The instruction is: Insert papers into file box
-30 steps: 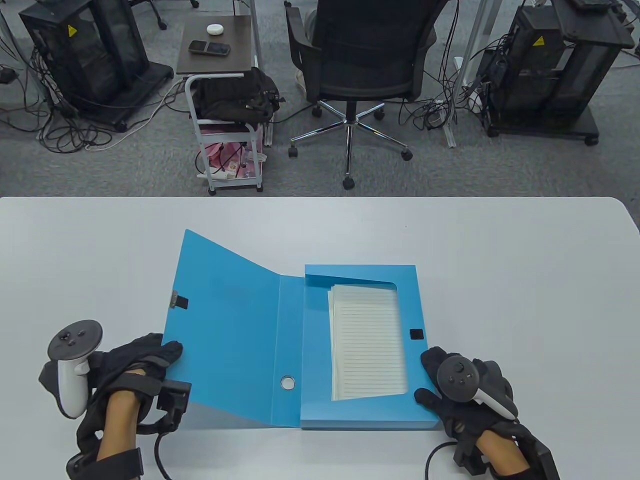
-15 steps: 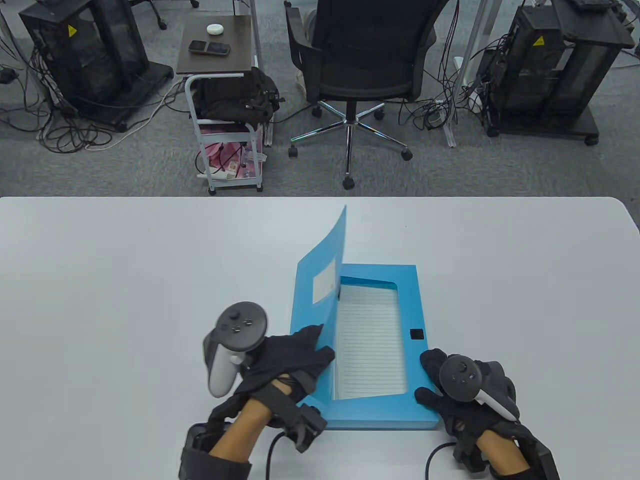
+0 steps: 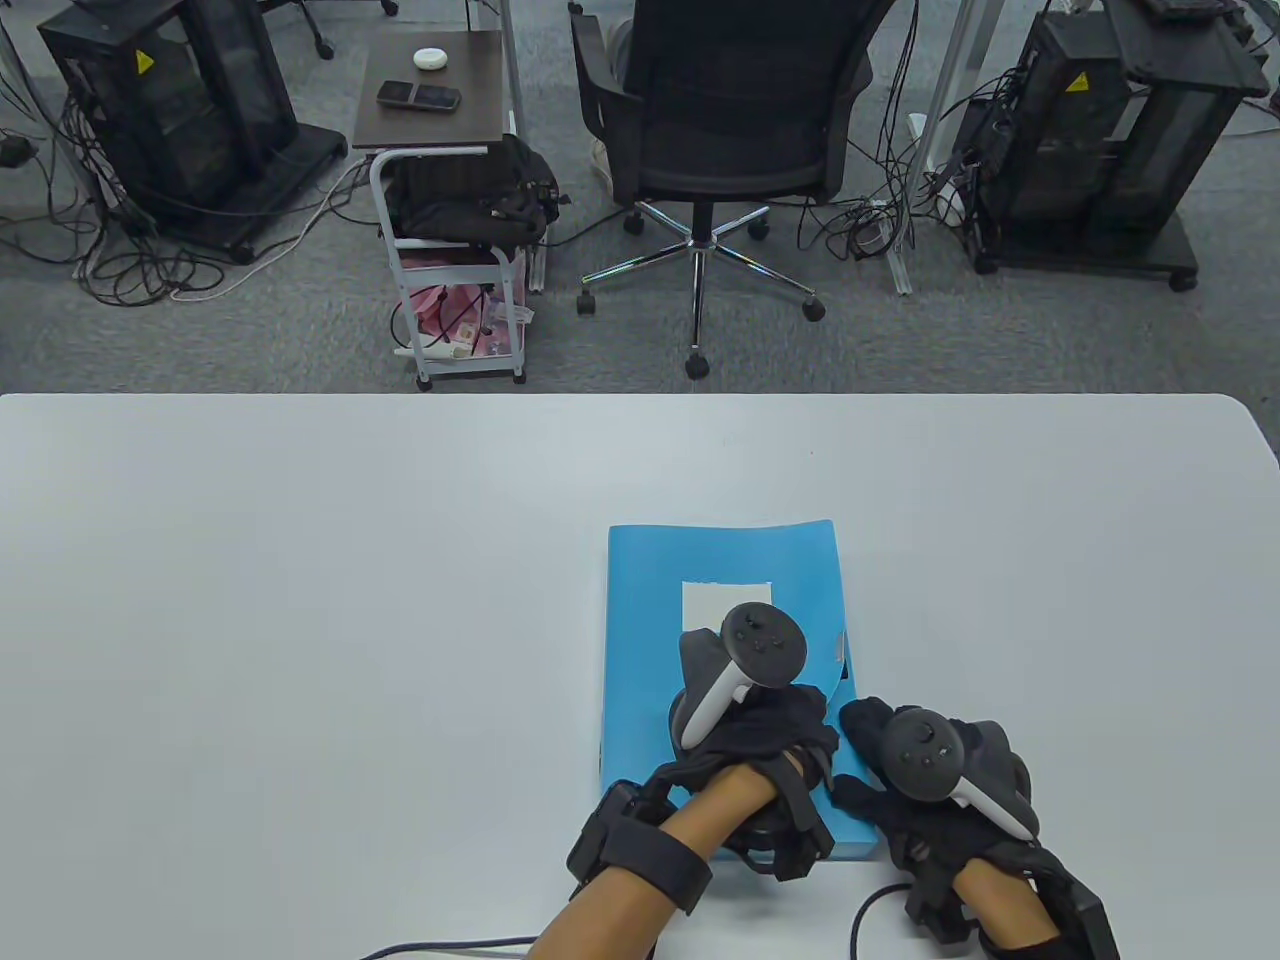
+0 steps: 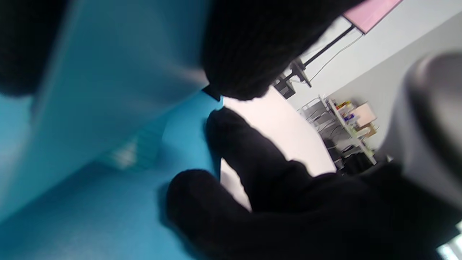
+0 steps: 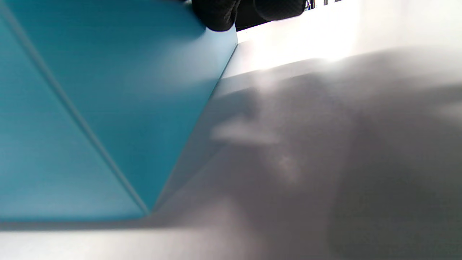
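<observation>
A second ago the blue file box (image 3: 650,650) lay wide open on the white table (image 3: 300,600), with its lid spread flat out to the left and the lined papers showing inside. Half a second ago your left hand (image 3: 755,735) had the lid standing halfway up. Now the lid (image 3: 720,560) is folded over the top of the box, and you cannot see the papers any more, so they must be shut away inside. Your left hand lies on top of the lid near its right edge, where the little tab (image 3: 840,650) sticks out. From the left wrist view the lid looks as if it is not all the way down yet, with a gap under it. You cannot tell if the left fingers are pinching the lid or only pressing on it. Your right hand (image 3: 925,775) has stayed where it was, resting against the near right corner of the box to keep it from sliding, and you cannot tell if its fingers are curled tight. The job looks almost done. What seems left is to push the lid flat and stick the tab down so it stays closed.
</observation>
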### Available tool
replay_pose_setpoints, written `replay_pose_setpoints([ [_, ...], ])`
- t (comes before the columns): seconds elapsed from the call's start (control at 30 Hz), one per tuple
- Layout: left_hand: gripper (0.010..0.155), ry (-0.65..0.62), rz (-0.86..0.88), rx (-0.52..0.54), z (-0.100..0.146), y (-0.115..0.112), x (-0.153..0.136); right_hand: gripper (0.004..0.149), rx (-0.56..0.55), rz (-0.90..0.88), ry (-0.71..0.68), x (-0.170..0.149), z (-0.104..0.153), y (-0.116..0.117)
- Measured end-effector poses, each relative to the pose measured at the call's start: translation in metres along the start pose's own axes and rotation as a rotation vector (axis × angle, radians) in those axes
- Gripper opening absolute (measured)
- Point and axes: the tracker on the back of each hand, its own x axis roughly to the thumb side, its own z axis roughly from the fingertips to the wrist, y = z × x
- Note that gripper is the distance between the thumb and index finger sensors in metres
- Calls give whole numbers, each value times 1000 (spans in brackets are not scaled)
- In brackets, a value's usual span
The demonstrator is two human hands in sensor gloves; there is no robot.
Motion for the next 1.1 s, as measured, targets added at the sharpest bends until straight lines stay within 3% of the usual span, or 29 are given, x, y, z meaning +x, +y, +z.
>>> replay_pose_setpoints([
  [0.17,56,58,-177,-49,-9,-17,22,70,-12,-25,-9,-3,0,-3],
  [0.23,58,51,-247,-42,-8,-22,27,60,-41,-39,-9,-7,1,-11],
  [0.33,59,46,-299,-12,-7,-27,32,51,-206,-82,46,-18,9,-23],
  [0.47,64,40,-318,-22,-5,-31,35,51,-281,-46,127,-35,13,-33],
  [0.63,70,8,-420,-5,-2,-43,43,55,-228,-74,158,-46,10,-27],
  [0.7,55,14,-471,4,-1,-45,42,57,-221,-64,161,-47,9,-26],
  [0.77,56,-21,-447,51,2,-44,39,57,-215,-52,165,-47,8,-25],
  [0.9,62,-43,-349,36,20,-30,23,60,-201,-17,172,-47,6,-22],
  [0.97,67,-92,-196,42,36,-20,4,62,-191,1,170,-47,5,-22],
  [1.03,72,-139,-69,123,53,-3,-22,65,-191,2,172,-47,5,-22],
  [1.1,77,-154,-78,237,73,24,-59,68,-183,-5,169,-48,4,-22],
])
